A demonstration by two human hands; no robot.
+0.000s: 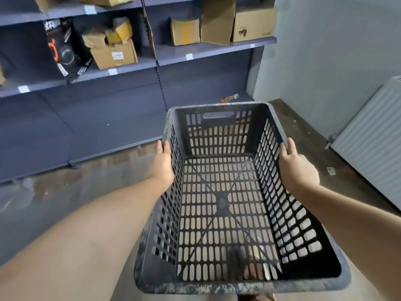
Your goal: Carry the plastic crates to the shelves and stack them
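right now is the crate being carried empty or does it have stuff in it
Empty. The black plastic crate shows its whole slotted bottom, with the floor visible through the slots. The left hand and right hand grip its side rims.

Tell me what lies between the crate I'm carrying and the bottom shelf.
In the head view, only bare, glossy concrete floor lies between the black crate, held by left hand and right hand, and the bottom shelf.

I see both bare arms stretched forward. The left hand grips the left rim of the crate, and the right hand grips the right rim, thumb on top.
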